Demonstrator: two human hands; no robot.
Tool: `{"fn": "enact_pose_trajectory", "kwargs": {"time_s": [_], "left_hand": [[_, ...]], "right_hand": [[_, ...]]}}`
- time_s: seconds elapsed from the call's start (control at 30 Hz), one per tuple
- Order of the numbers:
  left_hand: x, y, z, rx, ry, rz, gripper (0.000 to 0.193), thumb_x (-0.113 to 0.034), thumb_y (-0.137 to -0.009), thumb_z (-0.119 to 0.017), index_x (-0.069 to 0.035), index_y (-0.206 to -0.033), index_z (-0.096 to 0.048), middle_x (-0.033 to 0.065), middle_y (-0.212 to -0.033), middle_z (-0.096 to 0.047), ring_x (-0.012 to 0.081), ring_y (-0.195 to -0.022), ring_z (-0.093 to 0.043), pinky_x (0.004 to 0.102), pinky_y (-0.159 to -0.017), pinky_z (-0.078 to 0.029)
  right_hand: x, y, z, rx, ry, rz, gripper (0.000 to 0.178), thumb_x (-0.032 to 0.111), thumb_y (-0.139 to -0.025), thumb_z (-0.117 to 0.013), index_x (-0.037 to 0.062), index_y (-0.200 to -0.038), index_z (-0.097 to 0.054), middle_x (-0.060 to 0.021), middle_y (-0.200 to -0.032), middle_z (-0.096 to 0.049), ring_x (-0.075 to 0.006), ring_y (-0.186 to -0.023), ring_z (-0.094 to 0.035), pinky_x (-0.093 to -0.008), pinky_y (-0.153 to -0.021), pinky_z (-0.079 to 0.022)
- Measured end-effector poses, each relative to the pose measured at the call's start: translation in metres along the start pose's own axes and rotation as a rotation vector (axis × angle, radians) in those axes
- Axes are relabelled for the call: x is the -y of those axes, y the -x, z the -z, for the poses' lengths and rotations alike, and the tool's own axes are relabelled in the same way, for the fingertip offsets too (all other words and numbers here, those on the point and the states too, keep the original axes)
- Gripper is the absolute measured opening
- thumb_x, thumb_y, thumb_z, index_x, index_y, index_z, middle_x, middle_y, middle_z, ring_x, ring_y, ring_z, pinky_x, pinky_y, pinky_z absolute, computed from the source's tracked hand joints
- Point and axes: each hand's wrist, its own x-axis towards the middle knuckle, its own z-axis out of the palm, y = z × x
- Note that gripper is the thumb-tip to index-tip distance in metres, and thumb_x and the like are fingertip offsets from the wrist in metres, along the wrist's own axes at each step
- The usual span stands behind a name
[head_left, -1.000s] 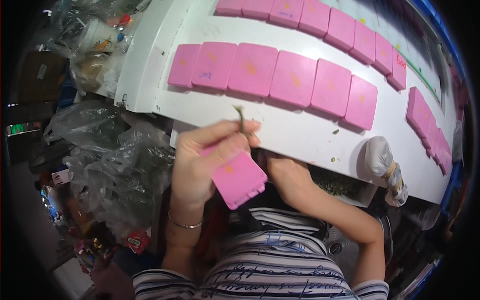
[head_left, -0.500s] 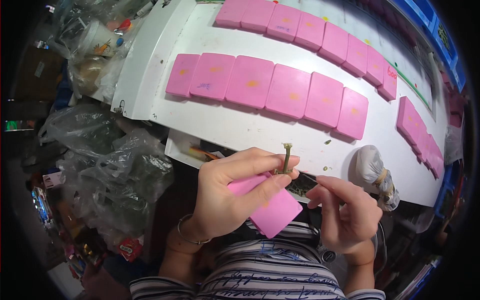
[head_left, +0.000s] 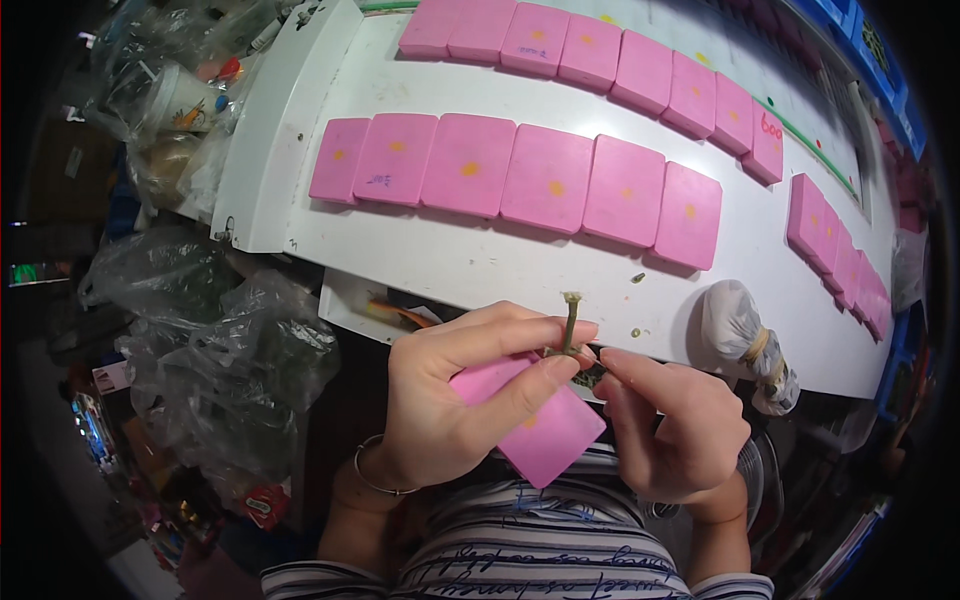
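Stem (head_left: pixel 571 322) upright just beyond the pink case (head_left: pixel 548 438), pinched between closed thumb and fingers of the left hand (head_left: pixel 450 390), case tucked beneath. Right hand (head_left: pixel 685 425) just right of the case, fingertips nearly together, hold unclear. Best worked gently, stem steady.

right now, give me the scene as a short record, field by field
left hand: holds a flat pink case and pinches a green stem
right hand: fingertips close by the stem; grip unclear
surface: white table
nearest row: six pink cases
table's near edge: bagged bundle, banded
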Motion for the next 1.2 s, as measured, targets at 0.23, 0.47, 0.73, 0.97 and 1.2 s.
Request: {"fn": "enact_pose_trajectory", "kwargs": {"time_s": [0.23, 0.47, 0.73, 0.97, 1.2], "left_hand": [[-0.001, -0.001, -0.001, 0.0, 0.042, 0.053, 0.02, 0.0, -0.079, -0.061, 0.005, -0.098, -0.064, 0.0129, -0.089, -0.065, 0.0147, -0.082, -0.062, 0.0236, -0.074, -0.048], [0.002, -0.004, -0.002, 0.003, 0.122, 0.112, 0.019, -0.001, -0.081, -0.06, 0.006, -0.098, -0.063, 0.0126, -0.091, -0.065, 0.0142, -0.083, -0.062, 0.0235, -0.074, -0.048], [0.004, -0.007, -0.002, 0.012, 0.133, 0.125, 0.02, -0.003, -0.081, -0.06, 0.006, -0.099, -0.063, 0.0124, -0.091, -0.065, 0.0141, -0.083, -0.062, 0.0235, -0.075, -0.048], [0.007, -0.006, 0.004, -0.049, 0.166, 0.196, 0.021, -0.004, -0.082, -0.06, 0.006, -0.1, -0.062, 0.0105, -0.09, -0.065, 0.0127, -0.083, -0.062, 0.0231, -0.074, -0.048], [0.018, -0.002, 0.034, -0.305, 0.164, 0.092, 0.022, -0.001, -0.083, -0.054, 0.006, -0.103, -0.06, 0.0111, -0.085, -0.065, 0.0115, -0.078, -0.06, 0.023, -0.071, -0.048]], "right_hand": [[-0.008, 0.006, -0.015, -0.244, 0.112, 0.153, 0.03, -0.007, -0.064, -0.07, -0.0104, -0.092, -0.061, -0.0124, -0.063, -0.06, -0.0146, -0.045, -0.052, -0.0229, -0.041, -0.042], [-0.007, 0.006, -0.016, -0.266, 0.087, 0.084, 0.029, -0.009, -0.062, -0.07, -0.0103, -0.091, -0.061, -0.0119, -0.063, -0.06, -0.0143, -0.045, -0.053, -0.0224, -0.042, -0.043], [-0.008, 0.008, -0.014, -0.218, 0.075, 0.044, 0.031, -0.009, -0.063, -0.07, -0.008, -0.093, -0.061, -0.0104, -0.062, -0.058, -0.0143, -0.044, -0.052, -0.023, -0.042, -0.042], [-0.001, 0.004, -0.012, -0.06, 0.135, -0.142, 0.02, 0.0, -0.072, -0.067, -0.0022, -0.091, -0.061, -0.0069, -0.06, -0.056, -0.0185, -0.044, -0.053, -0.0274, -0.042, -0.042], [-0.023, 0.01, -0.059, 0.485, 0.144, -0.051, 0.011, 0.003, -0.073, -0.051, 0.0023, -0.083, -0.05, -0.0101, -0.065, -0.058, -0.024, -0.057, -0.06, -0.034, -0.048, -0.048]]}}
